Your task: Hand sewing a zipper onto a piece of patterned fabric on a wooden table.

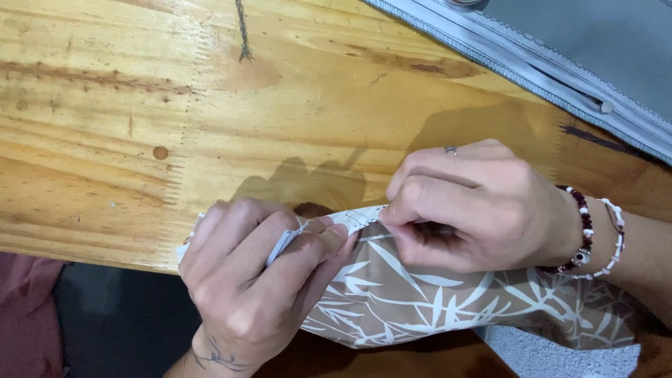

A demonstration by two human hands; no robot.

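A piece of brown fabric (420,297) printed with white leaves lies over the near edge of a wooden table (210,105). My left hand (259,280) grips its folded top edge from the left, fingers curled over the cloth. My right hand (469,206) pinches the same edge just to the right, fingertips pressed together at the fold; anything thin held between them is hidden. The two hands almost touch. The right wrist wears a dark beaded bracelet and a white one, and a ring sits on one finger.
A grey padded item with a zipper (560,63) lies across the table's far right corner. A short dark thread (243,31) rests on the wood at the top. Pink cloth (24,315) shows below the table edge at left.
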